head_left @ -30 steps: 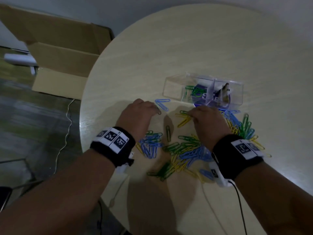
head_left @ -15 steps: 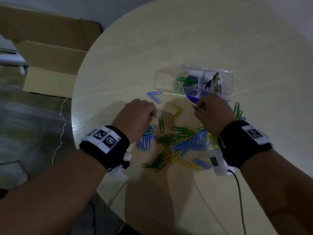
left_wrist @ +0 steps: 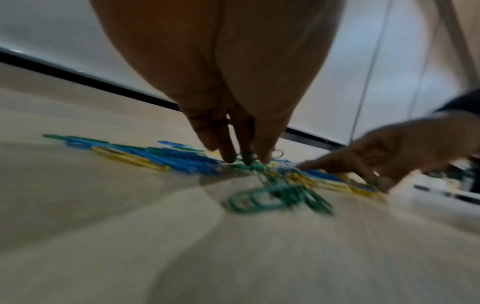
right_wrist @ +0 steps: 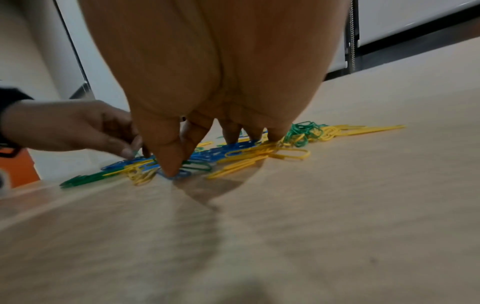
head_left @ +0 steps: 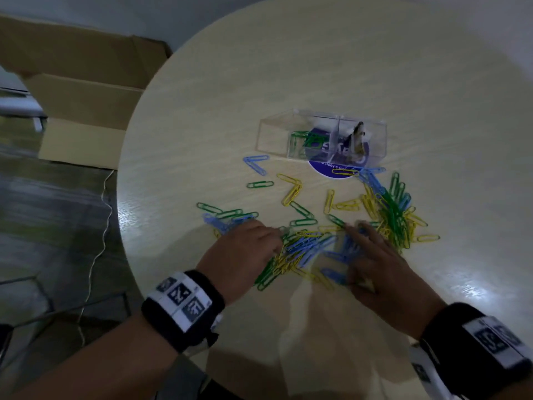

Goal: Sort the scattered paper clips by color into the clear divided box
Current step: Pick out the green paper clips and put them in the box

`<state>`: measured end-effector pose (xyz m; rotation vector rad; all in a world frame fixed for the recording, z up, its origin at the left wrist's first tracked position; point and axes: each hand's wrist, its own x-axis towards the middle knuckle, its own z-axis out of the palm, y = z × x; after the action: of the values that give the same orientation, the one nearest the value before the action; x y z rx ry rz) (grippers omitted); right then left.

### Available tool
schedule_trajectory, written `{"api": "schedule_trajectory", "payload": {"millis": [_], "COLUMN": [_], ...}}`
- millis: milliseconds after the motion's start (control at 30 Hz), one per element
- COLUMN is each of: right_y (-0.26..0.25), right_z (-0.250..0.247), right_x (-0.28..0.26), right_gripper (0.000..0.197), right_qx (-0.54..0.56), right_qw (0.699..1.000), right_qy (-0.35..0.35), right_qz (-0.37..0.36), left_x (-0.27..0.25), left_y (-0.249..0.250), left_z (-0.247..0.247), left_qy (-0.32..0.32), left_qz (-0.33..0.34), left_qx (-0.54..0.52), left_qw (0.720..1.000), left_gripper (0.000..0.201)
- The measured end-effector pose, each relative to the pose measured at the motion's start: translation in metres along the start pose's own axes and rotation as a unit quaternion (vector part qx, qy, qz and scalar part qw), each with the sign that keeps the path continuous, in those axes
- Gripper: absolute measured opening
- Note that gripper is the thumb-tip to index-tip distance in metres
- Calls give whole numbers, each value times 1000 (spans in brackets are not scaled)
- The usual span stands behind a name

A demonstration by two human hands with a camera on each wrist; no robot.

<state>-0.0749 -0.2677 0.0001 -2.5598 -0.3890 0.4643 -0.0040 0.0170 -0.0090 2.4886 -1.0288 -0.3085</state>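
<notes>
1. Head view: round table [head_left: 317,67]. Clear box [head_left: 323,137] sits past the clips [head_left: 302,249], well apart from both hands. Green clips [head_left: 305,141] lie in its middle compartment; left compartment looks bare, right one holds something I can't identify. A purple round sticker [head_left: 331,170] shows under the box's near edge.
2. Head view: clips spread between box and hands, with blue, yellow and green mixed. Densest pile sits between the hands; a second clump [head_left: 395,215] lies to the right. Loose singles lie nearer the box.
3. Head view: left hand [head_left: 245,255] is knuckles up, fingers bent down onto the pile's left edge. Right hand [head_left: 377,272] is blurred, fingers spread over the pile's right side. Cardboard box [head_left: 80,90] is on the floor, left of the table.
4. Left wrist view: left hand [left_wrist: 228,86] has its fingertips [left_wrist: 231,153] bunched and touching green clips [left_wrist: 249,162]. Pinching or just touching: can't tell, too blurred. Right hand [left_wrist: 389,152] is on the right, fingers extended onto the clips.
5. Right wrist view: right hand [right_wrist: 213,72] has straight, splayed fingers; the thumb tip [right_wrist: 168,166] presses on a blue clip [right_wrist: 179,174], other fingertips rest on blue and yellow clips. Nothing is gripped. Left hand [right_wrist: 78,125] is on the left, fingers curled down to the pile.
</notes>
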Motion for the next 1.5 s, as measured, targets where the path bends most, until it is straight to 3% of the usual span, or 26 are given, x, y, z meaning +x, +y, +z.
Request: {"api": "schedule_trajectory", "payload": {"millis": [167,367,467,533,700,767,900,1133,1233,1300,1367,1433,1500], "right_y": [-5,-27,-39,-41,-43,-46,-52,-59,-62,-63,-63,-57,-51], "right_z": [-10,-35,-30,-24,-16,-15,-16,-20,-19,-19,-21,-34,-52], "right_x": [17,58,89,104,111,110,112,121,121,120,117,113,109], "right_gripper": [10,15,10,19,34,30,17,31,30,25,21,19,15], "right_qx": [-4,55,36,-6,-80,-102,-136,-128,-148,-165,-160,-124,-44], "right_qw": [1000,982,989,994,994,993,989,983,981,981,984,990,994], "right_qy": [2,175,129,81,16,7,-14,-79,-85,-76,-55,-11,45], "right_qz": [27,40,66,77,66,59,56,106,92,71,54,61,90], "left_x": [0,26,46,57,66,61,52,53,55,55,58,67,77], "left_y": [-2,-20,-35,-41,-39,-33,-30,-27,-25,-21,-18,-16,-10], "left_z": [-3,-42,-50,-48,-41,-39,-34,-29,-29,-29,-34,-45,-61], "left_qy": [38,117,127,123,26,-9,-25,-30,-60,-88,-61,-2,79], "left_qz": [-48,-182,-225,-216,-196,-199,-195,-214,-211,-198,-203,-241,-283], "left_qx": [8,-49,10,32,75,87,92,65,113,174,155,46,-69], "left_qw": [998,975,966,968,977,976,976,974,969,961,965,969,953], "left_gripper": [14,5,5,13,31,41,30,11,10,21,15,12,9]}}
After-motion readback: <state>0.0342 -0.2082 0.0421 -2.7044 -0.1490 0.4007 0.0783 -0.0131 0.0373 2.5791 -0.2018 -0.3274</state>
